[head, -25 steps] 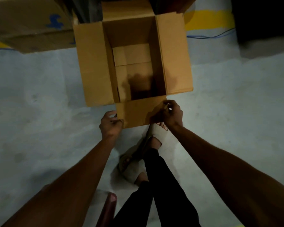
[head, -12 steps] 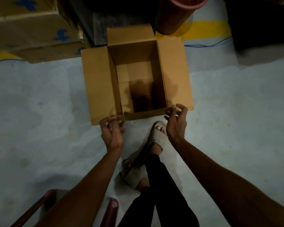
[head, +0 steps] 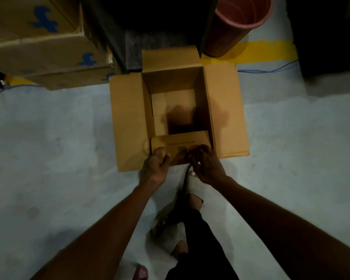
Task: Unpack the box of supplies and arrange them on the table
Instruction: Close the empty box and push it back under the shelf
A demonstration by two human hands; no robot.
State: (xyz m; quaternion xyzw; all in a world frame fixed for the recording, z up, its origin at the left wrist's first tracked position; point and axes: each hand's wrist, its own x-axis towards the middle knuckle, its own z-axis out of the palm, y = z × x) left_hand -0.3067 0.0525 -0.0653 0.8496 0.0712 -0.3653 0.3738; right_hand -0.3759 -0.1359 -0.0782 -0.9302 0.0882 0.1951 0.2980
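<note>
A dim room with a pale concrete floor and a yellow line painted along its far edge. An open box stands on the floor, its side and far flaps spread outward. Only the box's own bottom flaps and a dark shadow show inside.

Both hands meet at the near flap, which is folded inward over the opening. The left hand grips the flap's left part, thumb on top, fingers curled at its edge. The right hand rests just beside it on the flap's right part, fingers bent down onto the card; whether they pinch the flap or only press on it cannot be told. A small printed code sits on the flap between the two hands.

Just below the hands, toward the person, a sandalled foot stands close to the box's near wall, with a second foot behind it and a dark trouser leg.

Beyond the hands, past the box's far flap, stands a dark shelf post. Up and left of the grip lie stacked cartons with blue marks. Up and right stands a reddish bucket, and a blue cable runs along the floor.
</note>
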